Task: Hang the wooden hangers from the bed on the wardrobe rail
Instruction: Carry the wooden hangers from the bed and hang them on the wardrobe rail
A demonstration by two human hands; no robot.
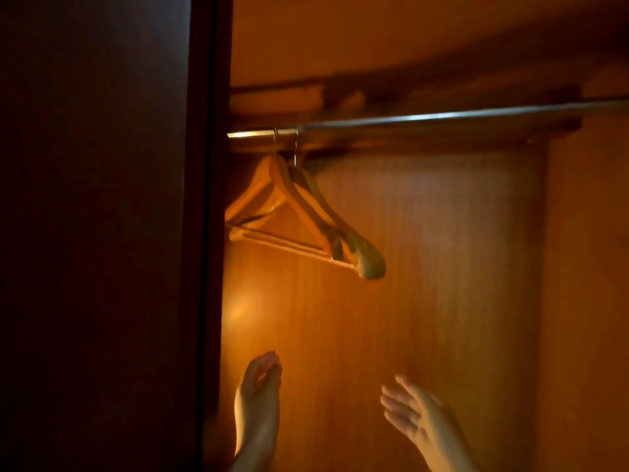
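Two wooden hangers [299, 206] hang by metal hooks at the left end of the metal wardrobe rail [442, 117], side by side and tilted toward me. My left hand [260, 379] is raised well below them, fingers loosely curled, holding nothing. My right hand [408, 408] is lower right, blurred, fingers spread and empty. Neither hand touches a hanger. The bed is out of view.
A dark wardrobe door or side panel [102, 233] fills the left of the view. Wood panelling forms the wardrobe's back wall [425, 267]. A shelf [374, 93] runs above the rail. The rail to the right of the hangers is bare.
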